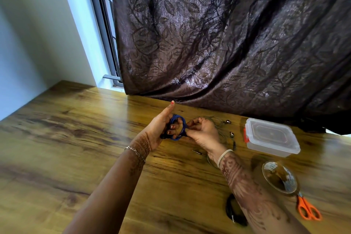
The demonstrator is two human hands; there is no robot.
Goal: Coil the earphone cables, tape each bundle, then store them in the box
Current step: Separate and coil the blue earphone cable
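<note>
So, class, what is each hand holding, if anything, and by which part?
Both hold the blue earphone cable coil: the left hand has its fingers curled through the loops, and the right hand pinches the coil's right edge.

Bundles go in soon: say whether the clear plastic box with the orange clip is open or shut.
Shut: the lid lies flat on the clear plastic box. Whether its orange clip is latched cannot be told.

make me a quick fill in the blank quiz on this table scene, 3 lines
1. The left hand and right hand hold a coil of ____ cable.
2. The tape roll lies between the clear box and the ____.
3. Behind the table hangs a dark leaf-patterned ____.
Missing words: blue; scissors; curtain.
</note>
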